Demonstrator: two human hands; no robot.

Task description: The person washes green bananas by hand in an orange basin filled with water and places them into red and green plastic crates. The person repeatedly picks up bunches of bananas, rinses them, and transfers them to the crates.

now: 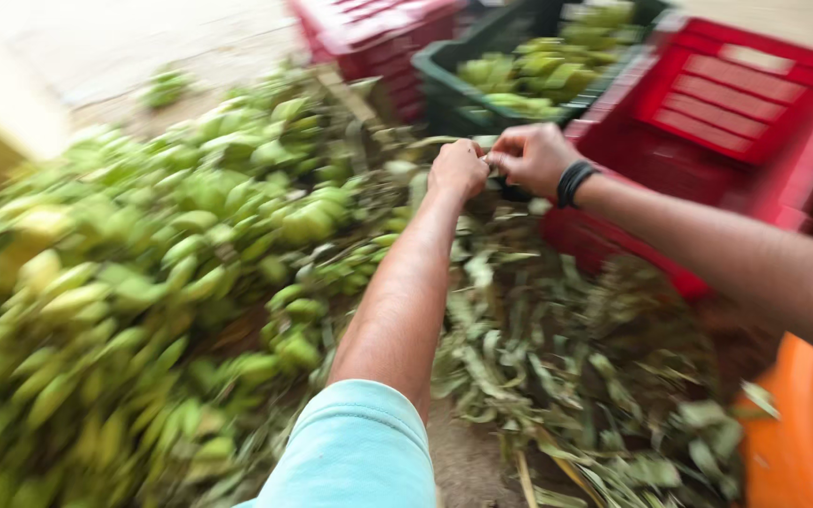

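Both hands, left hand (458, 169) and right hand (531, 156), pinch a blurred leaf strip (430, 143) together, just near the dark green crate (444, 89); red crates (726, 94) right.

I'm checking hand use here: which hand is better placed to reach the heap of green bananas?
Probably the left hand: it sits on the side of the banana heap, while the right hand is nearer the red crate.
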